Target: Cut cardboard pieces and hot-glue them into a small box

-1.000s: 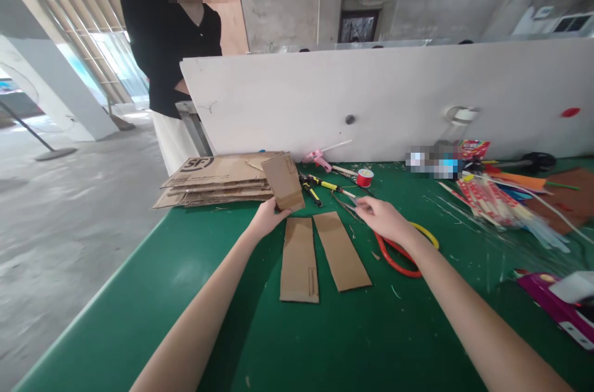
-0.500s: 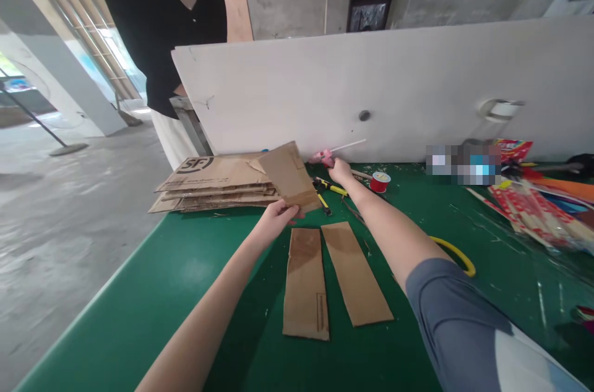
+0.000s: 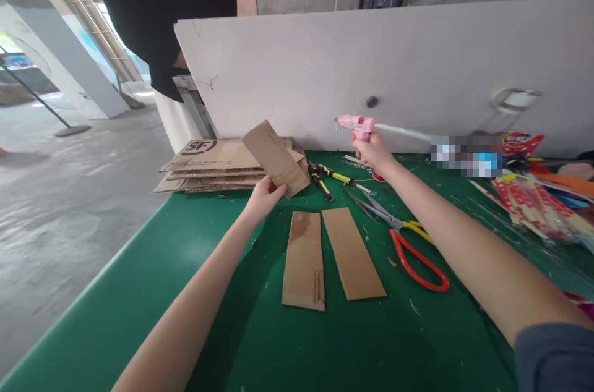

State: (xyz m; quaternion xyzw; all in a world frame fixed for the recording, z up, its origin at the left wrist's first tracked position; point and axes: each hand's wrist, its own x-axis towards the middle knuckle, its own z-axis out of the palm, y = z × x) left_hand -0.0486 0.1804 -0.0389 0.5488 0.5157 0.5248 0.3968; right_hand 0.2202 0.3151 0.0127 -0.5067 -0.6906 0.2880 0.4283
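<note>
My left hand (image 3: pixel 266 195) pinches the lower edge of a brown cardboard piece (image 3: pixel 273 157), which tilts up in front of a stack of flattened cardboard (image 3: pixel 218 160). In my right hand (image 3: pixel 375 153) is a pink hot glue gun (image 3: pixel 355 125), its nozzle pointing left and a long glue stick (image 3: pixel 403 131) sticking out of its back. The fingers wrap round its handle, above the far part of the table. Side by side on the green table lie two cardboard strips, a left one (image 3: pixel 304 262) and a right one (image 3: pixel 353 256).
Scissors (image 3: pixel 394 222) with red and yellow handles lie under my right forearm. Yellow-and-black cutters (image 3: pixel 320 183) rest beside the stack. Packaged sticks (image 3: pixel 538 206) cover the right side. A white board (image 3: pixel 288 83) stands along the far edge, with a person (image 3: pixel 171 15) behind it.
My right hand has lifted the glue gun off the table and moved it right. The scissors have come into view. My left hand still holds the cardboard piece, now slightly further left.
</note>
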